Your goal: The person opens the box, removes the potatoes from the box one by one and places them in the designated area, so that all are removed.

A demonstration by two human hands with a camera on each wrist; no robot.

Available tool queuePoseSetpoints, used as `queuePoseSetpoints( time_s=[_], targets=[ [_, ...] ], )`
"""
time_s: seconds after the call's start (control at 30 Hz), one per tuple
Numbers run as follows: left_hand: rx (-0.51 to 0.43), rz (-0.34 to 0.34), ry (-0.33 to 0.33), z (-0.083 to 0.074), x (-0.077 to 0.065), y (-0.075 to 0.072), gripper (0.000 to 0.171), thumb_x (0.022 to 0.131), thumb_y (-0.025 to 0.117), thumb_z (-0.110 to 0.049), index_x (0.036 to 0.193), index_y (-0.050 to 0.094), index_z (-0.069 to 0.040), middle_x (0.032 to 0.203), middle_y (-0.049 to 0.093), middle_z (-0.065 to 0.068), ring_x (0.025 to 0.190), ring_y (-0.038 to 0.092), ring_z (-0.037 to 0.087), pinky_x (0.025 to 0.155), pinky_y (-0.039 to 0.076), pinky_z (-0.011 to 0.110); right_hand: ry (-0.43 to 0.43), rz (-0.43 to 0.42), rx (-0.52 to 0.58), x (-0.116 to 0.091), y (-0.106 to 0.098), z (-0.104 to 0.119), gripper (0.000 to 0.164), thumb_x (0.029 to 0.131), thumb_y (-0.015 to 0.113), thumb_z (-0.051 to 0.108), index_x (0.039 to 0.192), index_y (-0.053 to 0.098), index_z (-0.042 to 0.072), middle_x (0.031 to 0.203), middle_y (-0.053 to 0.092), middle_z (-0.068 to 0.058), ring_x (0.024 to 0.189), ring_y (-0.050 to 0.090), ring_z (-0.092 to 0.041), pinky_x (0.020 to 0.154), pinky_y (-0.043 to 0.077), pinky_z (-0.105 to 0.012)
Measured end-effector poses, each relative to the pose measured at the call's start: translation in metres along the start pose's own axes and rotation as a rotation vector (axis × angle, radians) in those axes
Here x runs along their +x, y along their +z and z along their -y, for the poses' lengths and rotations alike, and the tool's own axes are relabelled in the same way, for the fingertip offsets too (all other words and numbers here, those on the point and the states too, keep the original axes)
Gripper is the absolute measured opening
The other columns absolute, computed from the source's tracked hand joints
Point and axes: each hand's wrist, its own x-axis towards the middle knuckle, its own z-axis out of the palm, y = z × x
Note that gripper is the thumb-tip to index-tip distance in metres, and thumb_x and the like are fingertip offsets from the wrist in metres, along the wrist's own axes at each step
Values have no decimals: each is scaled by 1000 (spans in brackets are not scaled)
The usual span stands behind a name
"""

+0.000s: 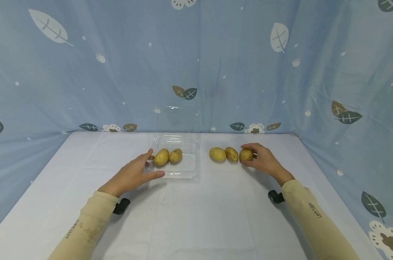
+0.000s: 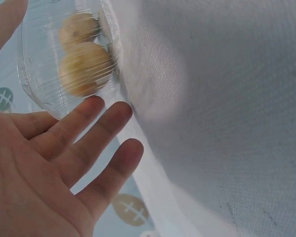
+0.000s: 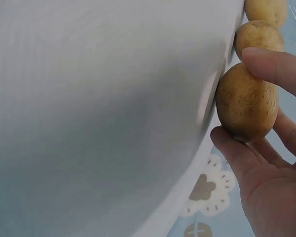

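Two potatoes lie side by side in the left part of a clear plastic container, whose lid stands raised at the back. My left hand is at the container's left side, thumb near the front edge and fingers spread straight; in the left wrist view the fingertips are beside its clear wall. To the right, three more potatoes sit in a row on the table. My right hand holds the rightmost potato between thumb and fingers. The middle potato and the left one are next to it.
A white cloth covers the table. Behind and at both sides hangs a blue curtain with leaf and flower prints; the raised lid stands close to it.
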Motion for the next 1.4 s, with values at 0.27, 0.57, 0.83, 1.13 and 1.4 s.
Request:
queuePoseSetpoints(
  time_s=[0.27, 0.57, 0.83, 1.13, 1.4],
  targets=[
    [-6, -2, 2, -1, 0, 0, 116, 85, 64, -74, 162, 15, -2, 159, 36, 19, 144, 37, 41, 114, 31, 62, -36, 12, -1, 4, 2, 4, 63, 82, 84, 2, 139, 57, 0, 141, 53, -21, 129, 52, -40, 107, 45, -53],
    [1, -2, 5, -1, 0, 0, 111, 88, 67, -66, 162, 15, -1, 157, 39, 19, 139, 43, 40, 112, 33, 63, -4, -15, -14, 2, -1, 7, 63, 84, 83, 9, 141, 56, 3, 146, 48, -20, 130, 50, -41, 107, 44, -55],
    [-3, -3, 1, 0, 1, 0, 110, 88, 68, -64, 162, 15, -1, 155, 42, 18, 138, 45, 38, 111, 35, 62, -5, -20, -4, 1, -4, 10, 60, 86, 81, 9, 141, 56, 3, 144, 49, -20, 129, 51, -41, 108, 43, -55],
    [-7, -1, -3, -1, 0, 0, 111, 88, 68, -65, 162, 15, -1, 155, 43, 17, 135, 49, 37, 109, 36, 62, 39, -20, 15, 1, -8, 12, 60, 88, 80, 13, 143, 55, 7, 150, 45, -17, 134, 47, -41, 108, 42, -56],
    [-16, 3, -11, -1, 0, 1, 111, 88, 68, -65, 162, 14, -3, 154, 43, 17, 134, 50, 36, 109, 38, 62, 25, -34, 17, 2, -9, 14, 59, 89, 79, 14, 142, 56, 7, 149, 47, -17, 133, 49, -42, 107, 43, -56]
  ],
)
